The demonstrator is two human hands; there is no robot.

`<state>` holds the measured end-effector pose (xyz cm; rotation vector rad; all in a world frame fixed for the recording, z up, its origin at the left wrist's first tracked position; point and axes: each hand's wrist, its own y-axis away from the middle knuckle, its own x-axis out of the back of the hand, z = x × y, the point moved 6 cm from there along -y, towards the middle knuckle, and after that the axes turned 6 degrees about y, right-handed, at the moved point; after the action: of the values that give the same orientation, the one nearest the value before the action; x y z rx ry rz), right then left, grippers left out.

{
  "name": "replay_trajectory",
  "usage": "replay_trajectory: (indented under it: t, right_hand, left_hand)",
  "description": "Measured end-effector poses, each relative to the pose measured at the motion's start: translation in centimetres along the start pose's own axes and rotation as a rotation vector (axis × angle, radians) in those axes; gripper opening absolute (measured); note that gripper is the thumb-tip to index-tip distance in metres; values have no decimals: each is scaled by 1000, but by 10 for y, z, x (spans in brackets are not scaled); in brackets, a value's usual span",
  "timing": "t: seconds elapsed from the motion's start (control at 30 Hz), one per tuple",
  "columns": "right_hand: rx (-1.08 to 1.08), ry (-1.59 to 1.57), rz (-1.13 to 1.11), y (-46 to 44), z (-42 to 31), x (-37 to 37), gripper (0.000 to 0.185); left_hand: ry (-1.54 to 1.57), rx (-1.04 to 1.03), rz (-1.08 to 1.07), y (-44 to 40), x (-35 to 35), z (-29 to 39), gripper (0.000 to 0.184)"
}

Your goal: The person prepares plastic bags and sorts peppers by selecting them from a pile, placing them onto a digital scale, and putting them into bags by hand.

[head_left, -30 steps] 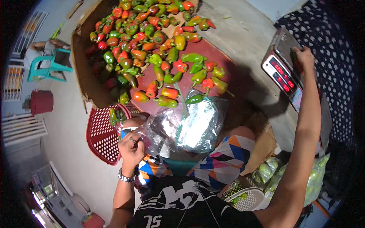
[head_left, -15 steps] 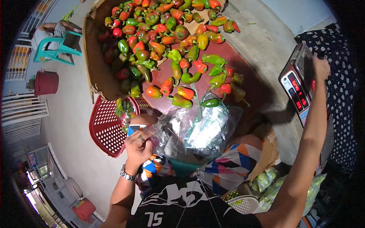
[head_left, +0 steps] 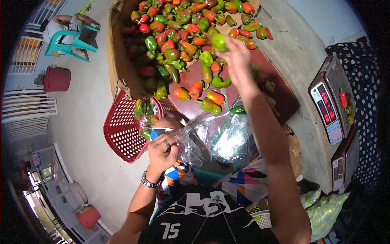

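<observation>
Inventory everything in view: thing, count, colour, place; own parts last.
Cardboard box: one, brown, upper centre-left.
Board: one, dark red, centre.
Scales: two, white-panelled, right.
Peppers: too many to count, red to green, mainly box and board, some on upper scale.
Patterned cloth: one, black and white, far right.
Perforated basket: one, maroon, left of centre.
White basket: one, white, lower right, partly hidden.
Clear plastic: count unclear, colourless, lower centre.
Produce bags: count unclear, light green, lower right.
Chair: one, teal, upper left, person seated.
Bucket: one, maroon, left.
Red container: one, red, lower left.
Shirt: one, black, bottom centre.
Wristwatch: one, silver, left wrist.
Left hand: one, holding clear plastic.
Right hand: one, holding a green pepper, upper centre.
</observation>
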<state>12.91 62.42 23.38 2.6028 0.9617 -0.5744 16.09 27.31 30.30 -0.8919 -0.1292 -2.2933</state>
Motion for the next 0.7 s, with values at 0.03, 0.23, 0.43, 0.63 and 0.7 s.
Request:
replay_trajectory:
  t: [0.03, 0.23, 0.43, 0.63, 0.7]
  right_hand:
    - [84, 28, 17, -10, 9, -14, 54]
    - [534, 778, 130, -9, 13, -92, 32]
    - [399, 1260, -308, -43, 77, -198, 52]
    - [153, 1698, -657, -72, 100, -232, 81]
    - [179, 1620, -621, -78, 97, -228, 65]
  left_hand:
    - [13, 3, 4, 0, 1, 1, 36]
    - [40, 24, 14, 4, 7, -6, 37]
    - [87, -23, 53, 4, 8, -11, 39]
    - [69, -10, 48, 5, 10, -14, 39]
    - [111, -14, 49, 4, 10, -16, 38]
